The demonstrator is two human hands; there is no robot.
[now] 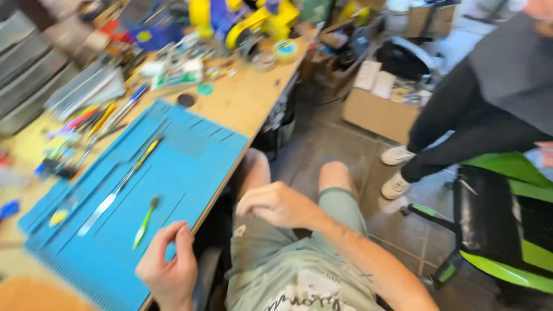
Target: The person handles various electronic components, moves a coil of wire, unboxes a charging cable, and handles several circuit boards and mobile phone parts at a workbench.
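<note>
The left hand (pixel 168 266) is resting on the near edge of the blue mat (pixel 190 161), fingers loosely curled and grasping nothing. Just beside it, a green-handled tool (pixel 145 222) is lying on the mat, with a metal blade (pixel 109 198) further left. The right hand (pixel 276 204) is hanging released over the lap, off the wooden surface (pixel 253 98). Another person is sitting nearby beside a green chair (pixel 518 230).

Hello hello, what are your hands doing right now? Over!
Left hand empty, resting on blue mat edge, near green tool. Right hand empty, over lap. Another person seated at right, apart from the mat.
</note>
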